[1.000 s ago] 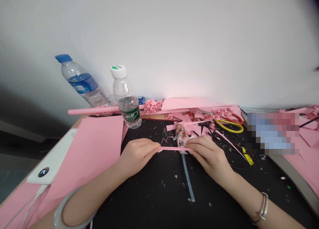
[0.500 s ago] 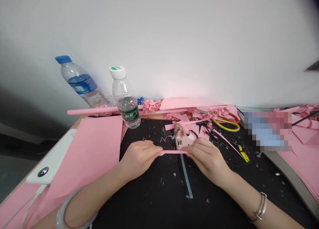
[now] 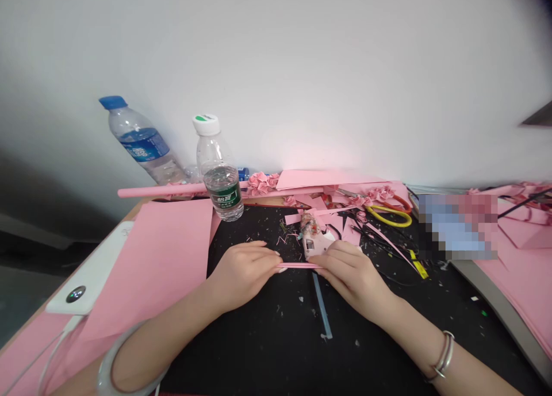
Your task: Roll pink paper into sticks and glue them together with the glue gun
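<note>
A narrow folded strip of pink paper (image 3: 298, 265) stretches level between my two hands above the black mat (image 3: 259, 350). My left hand (image 3: 245, 272) pinches its left end between thumb and fingers. At the right end, my right hand (image 3: 351, 275) grips the strip the same way. Just behind the strip lies a pale pink glue gun (image 3: 314, 243), partly hidden by my right hand. A translucent glue stick (image 3: 322, 307) rests on the mat below the strip.
Two water bottles, one upright (image 3: 222, 183) and one leaning (image 3: 140, 140), stand at the back left. Pink sheets (image 3: 159, 258) and a white power bank (image 3: 92, 275) lie left. Yellow-handled scissors (image 3: 390, 216), cables and paper roses (image 3: 262, 183) line the back.
My right hand has shifted slightly left toward my left hand, so less of the pink strip shows between them. My left hand has barely moved.
</note>
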A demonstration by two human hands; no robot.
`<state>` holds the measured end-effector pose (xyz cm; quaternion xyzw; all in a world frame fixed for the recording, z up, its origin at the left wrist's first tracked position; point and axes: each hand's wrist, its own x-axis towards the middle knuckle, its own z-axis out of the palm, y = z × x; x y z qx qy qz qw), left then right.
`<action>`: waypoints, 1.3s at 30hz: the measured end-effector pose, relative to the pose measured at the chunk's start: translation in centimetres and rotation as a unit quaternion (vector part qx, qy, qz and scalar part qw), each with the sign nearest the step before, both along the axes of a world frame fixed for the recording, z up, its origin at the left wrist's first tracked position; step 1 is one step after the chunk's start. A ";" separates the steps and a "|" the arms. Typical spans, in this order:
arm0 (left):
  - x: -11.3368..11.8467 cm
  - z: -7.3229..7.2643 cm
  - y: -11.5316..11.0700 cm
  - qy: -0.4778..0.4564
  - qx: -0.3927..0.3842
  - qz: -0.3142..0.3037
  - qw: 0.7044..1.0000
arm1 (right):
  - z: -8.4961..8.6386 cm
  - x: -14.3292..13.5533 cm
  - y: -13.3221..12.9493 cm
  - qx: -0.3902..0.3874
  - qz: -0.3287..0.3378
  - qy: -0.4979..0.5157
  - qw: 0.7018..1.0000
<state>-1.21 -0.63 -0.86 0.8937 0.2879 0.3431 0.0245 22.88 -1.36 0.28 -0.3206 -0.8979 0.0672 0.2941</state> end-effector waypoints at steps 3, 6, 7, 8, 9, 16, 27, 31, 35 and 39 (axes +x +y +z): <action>0.1 -0.3 -0.1 -0.013 -0.001 -0.006 1.000 | -0.2 0.0 -0.2 -0.006 0.000 0.000 1.000; 0.0 -0.3 -0.1 -0.008 -0.020 -0.002 1.000 | 0.0 0.0 -0.2 -0.012 -0.007 -0.001 1.000; 0.0 -0.3 0.0 -0.003 -0.034 0.005 0.999 | 0.1 0.0 -0.1 -0.016 -0.011 0.002 1.000; -0.1 -0.2 0.1 -0.001 -0.050 0.013 0.999 | 0.2 0.1 0.0 -0.020 -0.017 0.006 1.000; -0.2 -0.2 0.3 -0.004 -0.066 0.024 0.998 | 0.3 0.3 0.1 -0.023 -0.023 0.012 0.999; -0.5 -0.3 0.7 -0.056 -0.101 0.051 0.992 | 0.6 1.1 0.7 -0.008 -0.039 0.043 0.998; -0.8 -0.1 0.8 -0.091 -0.096 0.082 0.988 | 0.7 1.4 1.1 0.029 -0.072 0.085 0.993; -0.8 -0.1 0.9 -0.074 -0.099 0.074 0.990 | 0.7 1.4 1.0 0.025 -0.079 0.072 0.994; -0.7 0.1 0.6 -0.026 -0.108 0.039 0.993 | 0.5 1.5 0.9 0.017 -0.088 0.079 0.993; -0.4 0.2 0.1 -0.014 -0.106 0.053 0.993 | 0.4 1.0 0.4 -0.104 -0.188 0.128 0.968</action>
